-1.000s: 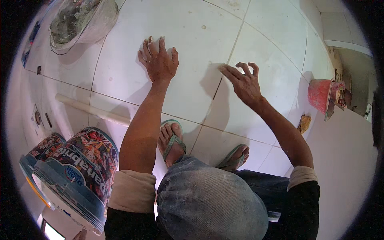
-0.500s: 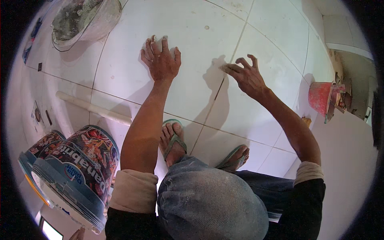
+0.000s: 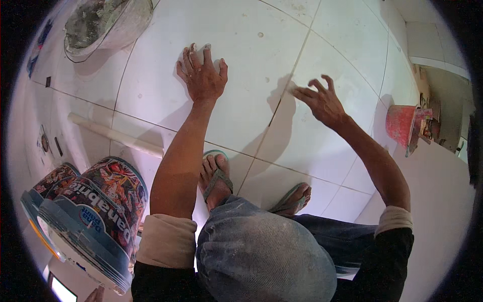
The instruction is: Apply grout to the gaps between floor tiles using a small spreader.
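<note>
Left hand [image 3: 204, 83] is resting spread on white floor tile [image 3: 236, 65], nearer right hand [image 3: 326, 106] is pointing fingertips left at the grout line [image 3: 270, 122] running lengthwise away between both hands, any pinch unclear.

The head view is taken by the left lens of a side-by-side fisheye pair worn on the person's head. It faces down onto the tiled floor [image 3: 226, 55], upright and unmirrored. The denim-covered knee [image 3: 266, 251], at lower centre, sits nearest the lens; the left hand [image 3: 203, 80] and right hand [image 3: 322, 100] appear farther off, above it. Coverage spans from paint buckets [image 3: 108, 201] at left to a red bucket [image 3: 399, 123] at right. Tile joints bow toward the dark, rounded rim.
</note>
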The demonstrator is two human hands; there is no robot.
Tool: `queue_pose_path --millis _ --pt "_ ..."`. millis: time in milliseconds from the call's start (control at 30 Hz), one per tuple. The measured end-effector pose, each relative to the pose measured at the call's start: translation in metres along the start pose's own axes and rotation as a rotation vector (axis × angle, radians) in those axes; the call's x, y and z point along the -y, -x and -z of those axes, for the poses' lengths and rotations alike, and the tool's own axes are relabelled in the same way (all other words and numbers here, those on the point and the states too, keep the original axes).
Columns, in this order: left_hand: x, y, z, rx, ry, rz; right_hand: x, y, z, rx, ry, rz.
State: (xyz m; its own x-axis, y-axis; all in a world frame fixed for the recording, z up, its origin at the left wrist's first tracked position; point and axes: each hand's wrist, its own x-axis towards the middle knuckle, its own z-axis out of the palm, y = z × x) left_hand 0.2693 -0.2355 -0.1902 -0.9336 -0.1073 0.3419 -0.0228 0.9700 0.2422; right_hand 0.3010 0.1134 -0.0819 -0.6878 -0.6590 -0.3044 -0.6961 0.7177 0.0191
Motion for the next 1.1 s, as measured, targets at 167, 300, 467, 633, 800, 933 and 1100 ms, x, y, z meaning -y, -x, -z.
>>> queue_pose_path --millis 167,300,467,633,800,933,1100 --pt "0.004 0.001 0.003 -0.019 -0.017 -0.004 0.002 0.019 0.009 0.087 0.078 -0.014" --pt "0.003 0.002 -0.003 -0.02 -0.003 -0.006 0.019 0.003 -0.01 -0.088 0.061 0.022" --pt "0.002 0.001 0.001 -0.022 0.003 -0.01 0.013 0.037 -0.021 -0.017 0.088 0.03" --pt "0.002 0.002 0.003 -0.019 -0.001 -0.002 0.013 0.009 0.005 -0.059 0.071 0.029" --pt "0.002 0.002 -0.004 -0.013 0.046 -0.004 0.011 -0.019 0.007 -0.068 0.09 0.025" --pt "0.002 0.001 0.004 -0.008 0.009 0.008 0.005 0.024 0.007 0.089 0.068 0.025" --pt "-0.001 0.0 0.003 -0.032 0.028 -0.005 0.002 0.001 0.013 -0.055 0.051 -0.01"
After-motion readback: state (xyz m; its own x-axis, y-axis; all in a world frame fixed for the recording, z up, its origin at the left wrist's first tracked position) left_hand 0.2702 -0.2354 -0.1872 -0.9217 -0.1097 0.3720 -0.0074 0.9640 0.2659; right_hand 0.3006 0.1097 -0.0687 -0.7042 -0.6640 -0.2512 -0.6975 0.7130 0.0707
